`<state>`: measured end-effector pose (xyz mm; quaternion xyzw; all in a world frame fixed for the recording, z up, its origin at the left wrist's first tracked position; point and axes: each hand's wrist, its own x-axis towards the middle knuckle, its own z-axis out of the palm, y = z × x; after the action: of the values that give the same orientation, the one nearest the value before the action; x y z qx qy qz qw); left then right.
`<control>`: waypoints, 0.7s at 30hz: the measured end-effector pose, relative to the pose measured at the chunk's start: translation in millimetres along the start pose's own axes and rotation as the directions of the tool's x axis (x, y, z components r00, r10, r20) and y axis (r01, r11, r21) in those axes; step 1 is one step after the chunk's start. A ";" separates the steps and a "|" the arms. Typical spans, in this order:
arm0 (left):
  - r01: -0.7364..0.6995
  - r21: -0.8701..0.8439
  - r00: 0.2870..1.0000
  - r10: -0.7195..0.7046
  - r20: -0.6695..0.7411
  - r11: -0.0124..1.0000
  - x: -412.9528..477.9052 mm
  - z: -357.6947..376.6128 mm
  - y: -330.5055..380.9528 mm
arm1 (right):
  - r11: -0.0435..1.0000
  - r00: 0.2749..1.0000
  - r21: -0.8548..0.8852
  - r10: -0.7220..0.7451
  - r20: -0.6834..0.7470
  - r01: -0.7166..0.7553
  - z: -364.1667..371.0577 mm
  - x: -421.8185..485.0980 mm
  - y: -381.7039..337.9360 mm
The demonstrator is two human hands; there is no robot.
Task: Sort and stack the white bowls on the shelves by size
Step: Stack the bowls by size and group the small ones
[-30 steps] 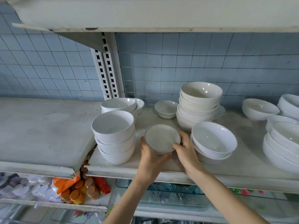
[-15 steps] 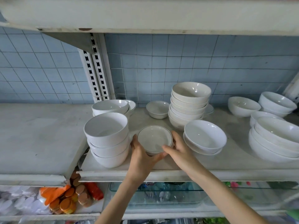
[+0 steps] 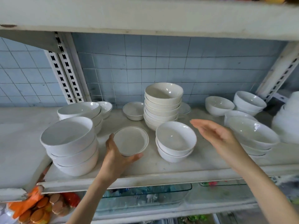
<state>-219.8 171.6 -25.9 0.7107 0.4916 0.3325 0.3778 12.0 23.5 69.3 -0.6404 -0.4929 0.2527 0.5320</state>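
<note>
One small dish point(image 3: 131, 140) clasped in our left hand point(image 3: 115, 159), right hand point(image 3: 216, 135) flat open; we'd nest it level in far bowl point(image 3: 134, 110).

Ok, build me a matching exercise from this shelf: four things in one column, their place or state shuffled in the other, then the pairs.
Things
1. small rimmed dish
2. right hand
3. cream bowl stack
4. three-bowl stack

Place or state
A. at the front left corner of the shelf
B. gripped by the left hand
C. open above the shelf, holding nothing
D. tallest pile, toward the back wall

Pairs: 1-B, 2-C, 3-D, 4-A
</note>
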 end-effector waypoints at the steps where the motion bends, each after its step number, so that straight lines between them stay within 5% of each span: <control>1: -0.004 0.010 1.000 0.004 0.001 1.000 1.8 0.4 -0.7 | 0.998 1.000 -0.063 -0.009 -0.018 0.008 -5.0 8.7 8.4; 7: 0.018 -0.024 1.000 -0.018 0.012 1.000 4.3 -1.6 -4.3 | 0.902 0.998 -0.431 -0.047 -0.044 0.024 -5.8 80.3 62.9; 15: -0.018 -0.060 1.000 0.017 -0.007 0.998 2.6 -2.4 -5.5 | 0.816 0.991 -0.570 0.133 0.021 -0.097 11.6 146.3 96.9; 21: -0.005 -0.088 1.000 0.005 0.009 0.996 2.5 -3.3 -5.3 | 0.737 0.996 -0.673 0.089 -0.008 -0.071 10.1 152.7 96.4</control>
<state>-224.2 175.9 -28.6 0.6960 0.4729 0.3516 0.4102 97.3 170.4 7.2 -0.8065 -0.5294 0.0887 0.2479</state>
